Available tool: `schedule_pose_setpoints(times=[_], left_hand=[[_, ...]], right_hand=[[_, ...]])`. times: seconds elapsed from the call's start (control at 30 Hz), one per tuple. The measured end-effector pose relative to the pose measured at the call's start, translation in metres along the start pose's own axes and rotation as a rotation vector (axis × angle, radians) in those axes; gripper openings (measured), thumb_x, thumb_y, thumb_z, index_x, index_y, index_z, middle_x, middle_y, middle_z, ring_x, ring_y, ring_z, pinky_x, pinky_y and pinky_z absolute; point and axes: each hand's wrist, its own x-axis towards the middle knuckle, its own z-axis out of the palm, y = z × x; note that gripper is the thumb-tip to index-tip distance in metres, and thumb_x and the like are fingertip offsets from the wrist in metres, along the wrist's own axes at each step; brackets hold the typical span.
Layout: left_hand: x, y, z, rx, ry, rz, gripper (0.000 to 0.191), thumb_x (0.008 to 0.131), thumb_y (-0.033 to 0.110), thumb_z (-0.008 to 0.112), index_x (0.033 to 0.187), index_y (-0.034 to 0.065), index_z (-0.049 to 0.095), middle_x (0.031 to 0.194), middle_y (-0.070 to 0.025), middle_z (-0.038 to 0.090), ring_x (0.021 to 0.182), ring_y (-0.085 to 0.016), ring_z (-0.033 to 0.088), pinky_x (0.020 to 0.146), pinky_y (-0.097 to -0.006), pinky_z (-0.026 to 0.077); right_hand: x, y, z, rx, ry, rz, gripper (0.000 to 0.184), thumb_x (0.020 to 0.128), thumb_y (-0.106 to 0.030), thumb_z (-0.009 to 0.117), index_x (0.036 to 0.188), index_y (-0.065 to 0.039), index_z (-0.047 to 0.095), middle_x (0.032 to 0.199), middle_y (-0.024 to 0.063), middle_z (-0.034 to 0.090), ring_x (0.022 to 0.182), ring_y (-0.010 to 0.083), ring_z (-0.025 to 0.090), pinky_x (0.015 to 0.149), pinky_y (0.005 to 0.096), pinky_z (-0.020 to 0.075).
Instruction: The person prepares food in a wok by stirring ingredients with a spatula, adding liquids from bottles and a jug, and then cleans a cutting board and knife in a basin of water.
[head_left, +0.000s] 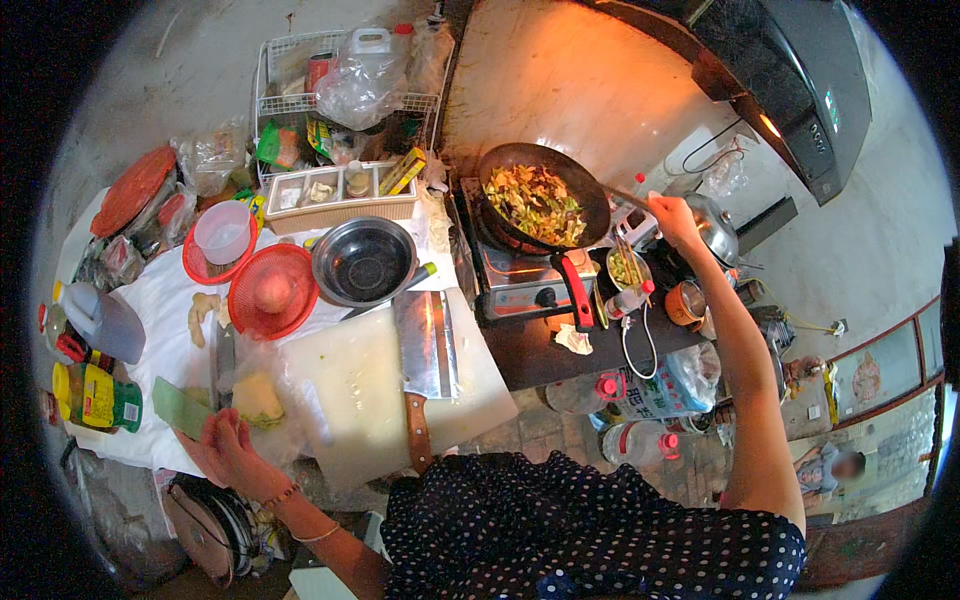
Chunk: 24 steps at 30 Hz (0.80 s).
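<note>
My right hand grips a long dark handle that meets the rim of a black wok. Whether this handle belongs to the wok or to a utensil is unclear. Chopped, cooked vegetables lie in the wok, which sits tilted over a tabletop stove. My left hand hovers by the near edge of the white-covered table, its fingers bent beside a green sheet-like piece. Close by, a clear plastic bag lies around a yellowish lump. I cannot tell whether those fingers hold anything.
A cleaver rests on a white cutting board. Behind it stand a dark bowl, red baskets and a seasoning box. A red handle juts over the stove's front. Large bottles stand below. Another person is far right.
</note>
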Motion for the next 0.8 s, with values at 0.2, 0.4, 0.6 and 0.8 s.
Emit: schedule_pose_setpoints(times=[0.2,0.4,0.6,0.8], left_hand=[[-0.013,0.001,0.001,-0.02,-0.034,0.023,0.022,0.083,0.015,0.051,0.1,0.0013,0.049,0.095,-0.008,0.055,0.085,-0.017,0.054,0.073,-0.0273,0.043],[-0.019,-0.003,-0.026,0.081,0.039,0.011,0.022,0.083,0.018,0.052,0.1,0.0036,0.05,0.094,-0.0069,0.056,0.086,-0.017,0.054,0.075,-0.0294,0.041],[-0.03,-0.002,-0.016,0.06,0.031,0.006,0.021,0.083,0.016,0.051,0.1,0.0037,0.05,0.096,-0.0075,0.057,0.086,-0.017,0.055,0.075,-0.0286,0.042],[-0.042,-0.007,0.007,-0.005,-0.026,0.042,0.022,0.083,0.016,0.051,0.101,0.0026,0.05,0.096,-0.0088,0.057,0.087,-0.017,0.055,0.076,-0.0284,0.043]], right_hand=[[0.066,0.029,0.066,0.202,-0.016,0.164,0.029,0.077,-0.023,0.055,0.058,-0.002,0.052,0.046,0.0026,0.044,0.042,0.0154,0.046,0.04,0.0297,0.0351],[0.041,-0.062,0.052,0.064,-0.26,-0.186,0.024,0.077,-0.024,0.056,0.089,-0.004,0.061,0.068,0.0163,0.06,0.061,0.028,0.058,0.054,0.036,0.0434],[-0.002,-0.07,-0.039,-0.481,-0.393,-0.445,0.031,0.077,-0.027,0.055,0.107,-0.019,0.057,0.08,0.0151,0.061,0.07,0.0319,0.059,0.063,0.0395,0.0472],[-0.015,-0.063,-0.095,-0.437,-0.239,-0.399,0.024,0.081,-0.024,0.054,0.099,-0.009,0.06,0.068,0.0115,0.06,0.056,0.0251,0.055,0.053,0.034,0.0421]])
